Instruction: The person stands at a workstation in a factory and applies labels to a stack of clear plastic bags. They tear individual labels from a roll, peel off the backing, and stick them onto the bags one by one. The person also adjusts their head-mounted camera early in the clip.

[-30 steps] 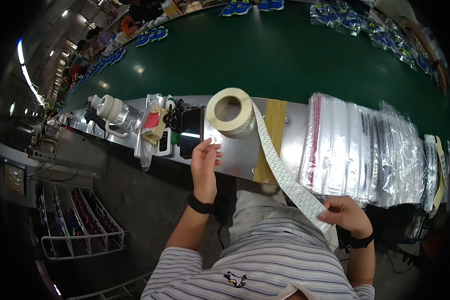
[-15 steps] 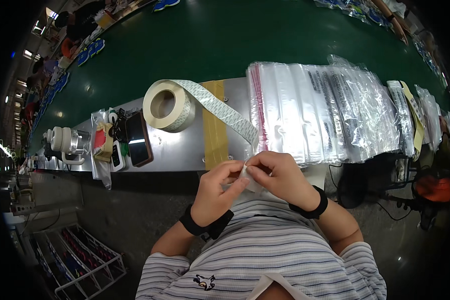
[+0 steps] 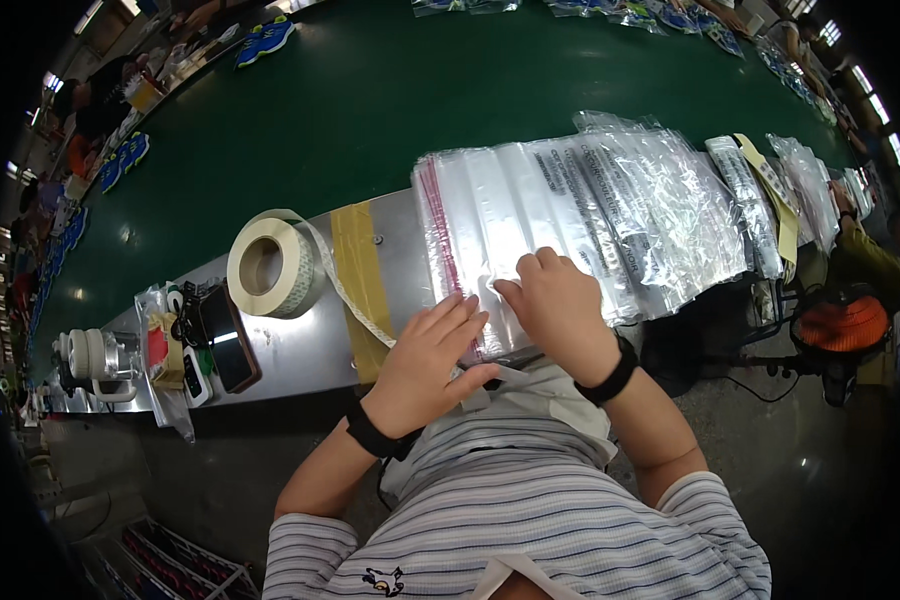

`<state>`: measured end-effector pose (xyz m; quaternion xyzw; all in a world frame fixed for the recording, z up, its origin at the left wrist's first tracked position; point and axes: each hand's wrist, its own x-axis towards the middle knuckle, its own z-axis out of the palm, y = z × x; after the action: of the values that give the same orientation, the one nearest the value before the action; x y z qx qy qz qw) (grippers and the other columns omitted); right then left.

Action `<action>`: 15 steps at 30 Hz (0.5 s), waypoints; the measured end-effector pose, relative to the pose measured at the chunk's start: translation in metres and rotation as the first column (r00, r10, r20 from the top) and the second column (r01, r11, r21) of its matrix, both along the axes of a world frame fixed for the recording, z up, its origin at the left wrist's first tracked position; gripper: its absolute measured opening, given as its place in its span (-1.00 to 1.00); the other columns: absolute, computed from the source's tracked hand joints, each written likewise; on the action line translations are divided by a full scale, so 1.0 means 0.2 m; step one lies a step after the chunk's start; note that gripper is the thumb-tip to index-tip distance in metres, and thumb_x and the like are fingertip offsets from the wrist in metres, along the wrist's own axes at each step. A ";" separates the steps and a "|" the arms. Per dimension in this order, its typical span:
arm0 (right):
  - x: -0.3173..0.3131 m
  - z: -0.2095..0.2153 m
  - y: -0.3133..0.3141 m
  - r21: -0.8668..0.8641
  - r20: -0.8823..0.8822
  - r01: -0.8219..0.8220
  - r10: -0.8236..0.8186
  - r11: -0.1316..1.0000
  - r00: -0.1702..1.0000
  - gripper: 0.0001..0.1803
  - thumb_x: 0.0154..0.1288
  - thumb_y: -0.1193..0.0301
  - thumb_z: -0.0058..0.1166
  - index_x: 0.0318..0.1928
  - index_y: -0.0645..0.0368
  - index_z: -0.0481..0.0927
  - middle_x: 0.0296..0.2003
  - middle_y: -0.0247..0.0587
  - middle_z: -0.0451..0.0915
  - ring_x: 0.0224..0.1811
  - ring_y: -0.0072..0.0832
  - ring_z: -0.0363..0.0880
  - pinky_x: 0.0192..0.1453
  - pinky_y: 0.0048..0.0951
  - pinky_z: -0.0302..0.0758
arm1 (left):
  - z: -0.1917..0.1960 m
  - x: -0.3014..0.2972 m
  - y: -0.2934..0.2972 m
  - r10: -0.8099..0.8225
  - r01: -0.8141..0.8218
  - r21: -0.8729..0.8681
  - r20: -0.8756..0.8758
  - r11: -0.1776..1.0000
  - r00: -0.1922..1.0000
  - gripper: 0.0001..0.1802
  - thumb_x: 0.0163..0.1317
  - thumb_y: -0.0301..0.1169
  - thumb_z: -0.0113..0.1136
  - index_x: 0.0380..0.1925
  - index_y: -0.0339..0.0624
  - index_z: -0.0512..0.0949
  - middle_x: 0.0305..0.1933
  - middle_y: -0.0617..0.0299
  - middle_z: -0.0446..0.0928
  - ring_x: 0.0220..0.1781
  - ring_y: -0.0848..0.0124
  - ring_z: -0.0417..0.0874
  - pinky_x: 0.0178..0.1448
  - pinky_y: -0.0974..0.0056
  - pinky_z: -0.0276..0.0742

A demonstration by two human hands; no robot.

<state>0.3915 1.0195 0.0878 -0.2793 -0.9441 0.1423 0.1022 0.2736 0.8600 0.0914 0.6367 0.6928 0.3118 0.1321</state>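
A fanned stack of clear plastic bags with dark print and a pink-red strip along the left edge lies before me. My left hand is over the stack's lower left corner, fingers stretched and thumb apart. My right hand rests on the bags with its fingers curled in; whatever the fingertips hold, if anything, is hidden. Left of the stack stands a roll of label tape with a cream core. Its loose strip runs down toward my left hand, and the end is hidden there.
The metal tabletop carries a brown tape band, a phone, cables and a jug at left. Beyond is a green surface with blue shoe parts. A fan stands at right.
My hands have parted from their pinch near the table edge and moved up onto the bags. The left fingers have straightened. The view has shifted right, and the strip hangs differently.
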 end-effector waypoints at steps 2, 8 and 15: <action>-0.10 -0.09 -0.01 0.129 0.019 0.039 -0.042 0.991 0.999 -0.66 0.15 0.17 0.23 -0.32 0.20 0.52 -0.35 -0.18 0.49 -0.30 -0.27 0.57 -0.29 -0.31 0.57 | -0.05 0.02 0.04 -0.028 0.015 -0.081 -0.157 0.997 0.987 -0.40 0.19 -0.06 0.20 0.06 -0.32 0.48 0.14 -0.02 0.50 0.27 0.09 0.42 0.32 -0.04 0.23; -0.08 -0.19 0.10 -0.030 0.133 0.097 -0.092 0.995 0.987 -0.84 0.15 0.36 0.13 -0.32 0.17 0.49 -0.30 -0.14 0.50 -0.23 -0.21 0.58 -0.28 -0.22 0.57 | -0.14 -0.02 0.01 -0.041 0.030 -0.142 -0.073 0.989 0.996 -0.41 0.20 -0.09 0.19 0.10 -0.31 0.47 0.21 0.02 0.47 0.32 0.11 0.38 0.35 -0.08 0.17; -0.11 -0.21 0.05 -0.037 -0.012 0.037 -0.037 0.999 0.999 -0.66 0.12 0.20 0.23 -0.28 0.18 0.48 -0.29 -0.10 0.50 -0.22 -0.16 0.58 -0.23 -0.20 0.54 | -0.15 -0.04 0.02 -0.043 0.036 -0.136 -0.054 0.990 0.998 -0.45 0.20 -0.13 0.21 0.06 -0.32 0.49 0.17 0.02 0.50 0.30 0.10 0.42 0.32 -0.07 0.19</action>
<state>0.3689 1.0300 0.0456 -0.2975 -0.9354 0.1594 0.1058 0.2664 0.8631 0.0617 0.6485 0.7030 0.2435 0.1611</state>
